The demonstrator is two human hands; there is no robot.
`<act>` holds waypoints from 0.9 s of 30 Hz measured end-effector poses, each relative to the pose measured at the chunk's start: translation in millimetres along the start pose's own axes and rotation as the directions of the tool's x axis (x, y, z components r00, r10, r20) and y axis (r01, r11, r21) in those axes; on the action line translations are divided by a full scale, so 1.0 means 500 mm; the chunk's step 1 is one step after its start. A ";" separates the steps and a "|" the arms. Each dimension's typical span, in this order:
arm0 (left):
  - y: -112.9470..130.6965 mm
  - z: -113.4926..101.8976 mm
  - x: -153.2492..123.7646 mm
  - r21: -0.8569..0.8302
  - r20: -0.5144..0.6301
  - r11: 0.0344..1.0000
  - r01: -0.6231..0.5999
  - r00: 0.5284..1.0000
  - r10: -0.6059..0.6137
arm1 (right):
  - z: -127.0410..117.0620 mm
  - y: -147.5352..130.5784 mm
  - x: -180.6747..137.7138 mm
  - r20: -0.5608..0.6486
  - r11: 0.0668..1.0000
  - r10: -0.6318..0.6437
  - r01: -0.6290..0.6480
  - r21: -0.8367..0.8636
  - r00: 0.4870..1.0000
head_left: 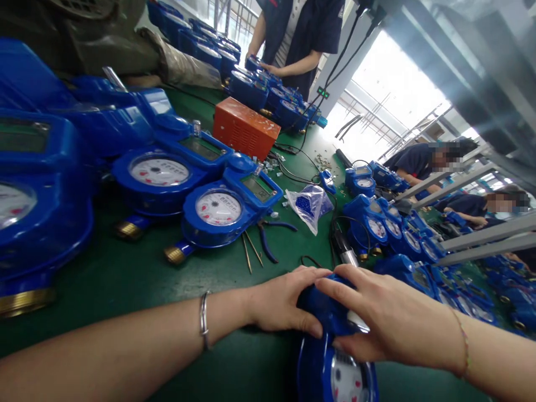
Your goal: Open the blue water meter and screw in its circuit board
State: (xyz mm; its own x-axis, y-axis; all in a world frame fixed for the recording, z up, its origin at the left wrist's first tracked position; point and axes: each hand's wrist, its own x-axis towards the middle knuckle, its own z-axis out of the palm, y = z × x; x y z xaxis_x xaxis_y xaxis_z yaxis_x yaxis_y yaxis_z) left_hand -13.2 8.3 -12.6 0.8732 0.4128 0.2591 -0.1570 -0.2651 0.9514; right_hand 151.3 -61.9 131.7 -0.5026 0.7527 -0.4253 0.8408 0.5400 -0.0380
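Note:
A blue water meter [330, 357] lies on the green table [125, 279] right in front of me, its white dial facing up near the bottom edge. My left hand [282, 301] curls around the left side of its blue top housing. My right hand [377, 318] is wrapped over the same housing from the right, fingers pressed on top. Both hands grip the meter together. A silver bracelet circles my left wrist and a thin bead bracelet my right.
Finished blue meters [218, 215] stand in rows at left and right [377, 223]. Blue-handled pliers [268, 237], a plastic bag of blue parts [310, 204] and an orange box [245, 128] lie mid-table. One person stands at the far end; others sit at right.

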 end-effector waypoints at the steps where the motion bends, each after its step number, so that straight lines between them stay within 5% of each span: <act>1: -0.002 0.000 0.000 -0.014 -0.004 1.000 0.012 1.000 -0.012 | -0.001 0.000 0.002 0.012 0.999 -0.016 0.017 -0.027 1.000; 8: -0.005 0.007 0.002 -0.098 0.014 0.995 0.001 1.000 0.001 | -0.005 0.004 0.002 0.032 0.991 -0.089 0.092 -0.098 0.996; 18: -0.012 -0.002 0.001 -0.089 0.006 0.994 -0.071 0.997 0.072 | 0.016 0.018 -0.020 0.079 0.997 0.031 -0.036 0.063 0.996; 22: -0.006 -0.004 0.006 -0.049 0.008 0.999 -0.009 1.000 0.009 | 0.042 0.042 -0.061 0.048 0.978 0.122 -0.128 0.165 0.991; 27: 0.001 -0.002 0.008 -0.026 0.031 0.999 -0.021 0.999 0.022 | 0.044 0.047 -0.063 0.029 0.988 0.084 -0.087 0.126 0.996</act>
State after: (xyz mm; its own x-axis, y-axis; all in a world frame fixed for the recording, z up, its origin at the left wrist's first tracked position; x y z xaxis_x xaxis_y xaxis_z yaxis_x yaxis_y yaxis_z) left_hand -10.2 11.0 -11.0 0.8832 0.3800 0.2750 -0.1876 -0.2511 0.9496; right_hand 191.5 -81.1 124.4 -0.4240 0.7843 -0.4529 0.9001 0.4204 -0.1146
